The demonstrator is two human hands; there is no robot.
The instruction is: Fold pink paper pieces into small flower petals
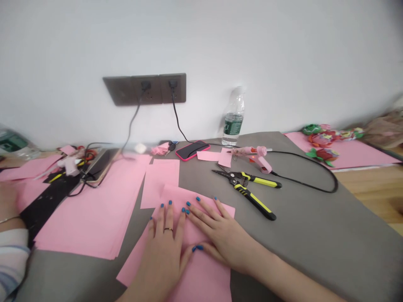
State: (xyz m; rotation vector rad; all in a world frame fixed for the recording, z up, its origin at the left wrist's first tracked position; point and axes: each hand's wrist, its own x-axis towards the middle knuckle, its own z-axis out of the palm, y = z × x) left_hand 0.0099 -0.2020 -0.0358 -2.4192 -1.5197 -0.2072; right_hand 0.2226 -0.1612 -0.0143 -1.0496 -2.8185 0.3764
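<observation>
A sheet of pink paper (204, 281) lies on the grey table mat in front of me, its far part looking folded or overlapped. My left hand (165, 247) rests flat on it with fingers stretched out, a ring on one finger. Beside it, my right hand (217, 233) also lies flat on the paper, fingers spread and pointing to the far left. The two thumbs almost touch. Just beyond my left fingertips is a smaller pink paper piece (160, 180), partly under the sheet. Neither hand grasps anything.
Wire strippers (245, 184), a pink glue gun (255, 155), a phone (192, 149) and a water bottle (233, 121) stand or lie beyond my hands. A stack of pink paper (91, 222) is at left, near another person's sleeve (12, 260). Paper flowers (324, 138) lie at right.
</observation>
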